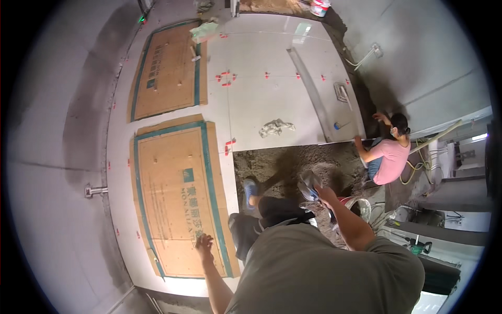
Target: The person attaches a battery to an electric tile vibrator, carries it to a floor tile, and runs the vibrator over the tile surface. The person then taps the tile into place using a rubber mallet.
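Observation:
My right hand [327, 195] is down beside a mortar bucket [364, 205], closed at a grey object [308, 184] that I cannot make out clearly, over the rough mortar bed [280, 166]. My left hand [205, 245] hangs over a cardboard sheet [172, 186] with a teal border, its fingers loosely bent and apart. My blue-slippered left foot [250, 190] is on the mortar. Ahead, large white tiles [261, 104] carry red levelling clips [226, 77], a long straightedge [308, 78] and a crumpled cloth [276, 127].
A co-worker [389, 157] in pink crouches at the tiles' right edge by hoses [415, 170]. A second cardboard sheet [167, 68] lies at back left. Walls [63, 131] border the floor, with a pipe fitting [95, 191] on the left. A suction lifter [342, 93] rests on the tile.

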Action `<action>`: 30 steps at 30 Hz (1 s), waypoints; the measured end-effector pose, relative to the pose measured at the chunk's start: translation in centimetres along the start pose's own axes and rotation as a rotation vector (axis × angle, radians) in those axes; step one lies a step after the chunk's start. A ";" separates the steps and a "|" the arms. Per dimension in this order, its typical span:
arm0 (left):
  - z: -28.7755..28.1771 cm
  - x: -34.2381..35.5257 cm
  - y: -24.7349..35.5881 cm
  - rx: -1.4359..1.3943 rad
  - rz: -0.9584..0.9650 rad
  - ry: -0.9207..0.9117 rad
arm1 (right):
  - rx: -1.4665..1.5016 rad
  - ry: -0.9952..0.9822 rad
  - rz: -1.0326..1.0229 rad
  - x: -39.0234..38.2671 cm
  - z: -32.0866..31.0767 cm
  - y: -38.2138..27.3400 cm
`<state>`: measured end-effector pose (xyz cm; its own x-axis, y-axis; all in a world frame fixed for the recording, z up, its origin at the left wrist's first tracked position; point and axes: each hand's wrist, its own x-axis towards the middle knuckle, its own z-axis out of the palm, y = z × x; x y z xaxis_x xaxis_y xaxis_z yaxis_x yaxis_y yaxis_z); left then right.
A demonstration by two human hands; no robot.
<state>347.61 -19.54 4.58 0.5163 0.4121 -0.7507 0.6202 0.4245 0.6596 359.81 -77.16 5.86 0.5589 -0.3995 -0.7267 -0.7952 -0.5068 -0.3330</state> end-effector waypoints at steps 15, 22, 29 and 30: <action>-3.4 3.2 -2.6 0.206 -0.427 0.017 | 0.255 0.147 -0.239 -9.9 -3.4 -16.5; -9.4 -0.3 -5.4 0.162 -0.390 0.044 | 0.263 0.086 -0.330 -17.0 -3.1 -16.7; -11.1 -4.3 -8.0 0.147 -0.353 0.013 | 0.178 0.257 -0.555 -21.1 -3.9 -13.6; -11.5 -4.5 -8.4 0.162 -0.321 -0.009 | 0.184 0.264 -0.569 -21.6 -4.0 -13.6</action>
<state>333.31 -15.62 2.84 0.2843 0.2711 -0.9196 0.8372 0.3973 0.3759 359.46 -64.75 28.52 0.9247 -0.2934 -0.2426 -0.3725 -0.5651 -0.7362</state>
